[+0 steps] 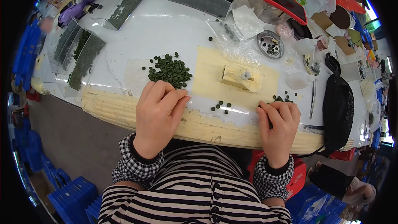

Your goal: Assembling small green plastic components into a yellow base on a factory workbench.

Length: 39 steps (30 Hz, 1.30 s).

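Observation:
My left hand [158, 114] is closed in a pinch at the near edge of a heap of small dark green round pieces [169, 70]. Whatever its fingertips hold, if anything, is hidden. My right hand [280, 125] is pinched too, and a small dark green round piece [260, 106] shows at its fingertips. Several loose green pieces [221, 103] lie between the hands, and more [283, 98] lie just beyond the right hand. A small block-shaped fixture [240, 79] with a round metal stub on top sits taped on a yellowish sheet [207, 68].
Clear trays of green pieces [128, 6] stand at the far left and back. A red-cased phone [277, 1] rests at the back right, near a round metal dish [270, 44]. Tweezers [313, 99] and a black pouch [338, 108] lie right. Padding lines the table's front edge [112, 107].

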Available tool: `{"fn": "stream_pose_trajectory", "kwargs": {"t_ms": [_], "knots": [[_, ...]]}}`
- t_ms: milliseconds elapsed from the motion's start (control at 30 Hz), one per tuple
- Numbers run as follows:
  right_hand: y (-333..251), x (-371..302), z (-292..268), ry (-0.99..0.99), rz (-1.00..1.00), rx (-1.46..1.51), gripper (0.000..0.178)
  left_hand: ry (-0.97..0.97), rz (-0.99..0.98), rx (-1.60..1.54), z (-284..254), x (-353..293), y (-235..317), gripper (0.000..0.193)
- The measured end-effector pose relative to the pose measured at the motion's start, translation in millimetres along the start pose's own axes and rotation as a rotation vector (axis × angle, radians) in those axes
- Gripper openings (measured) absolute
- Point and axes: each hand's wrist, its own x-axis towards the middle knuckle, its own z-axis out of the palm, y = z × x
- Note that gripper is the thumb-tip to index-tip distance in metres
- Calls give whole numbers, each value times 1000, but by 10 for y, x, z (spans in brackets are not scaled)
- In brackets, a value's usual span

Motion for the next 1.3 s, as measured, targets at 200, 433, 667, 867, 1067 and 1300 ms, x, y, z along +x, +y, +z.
{"fn": "stream_pose_trajectory", "kwargs": {"t_ms": [200, 433, 667, 867, 1067, 1300], "knots": [[-41, -107, 35, -5, -53, 0, 18, -46, -18, -5, -20, -124, -11, 16], [-61, -92, 42, -10, -50, 95, 16, -69, -31, -38, -8, -120, -61, 11], [-78, -128, 30, 113, 8, 333, 22, -85, -90, -104, -32, -101, -89, 13], [-103, -117, 84, 111, -19, 316, 29, -12, -131, -263, 4, -76, 35, 14], [-101, -88, 111, 42, -45, 107, 22, -55, 30, -153, 116, -58, -18, 15], [-340, -87, 221, 32, -49, 225, 22, -38, 43, -129, 183, -38, -24, 18]]}}
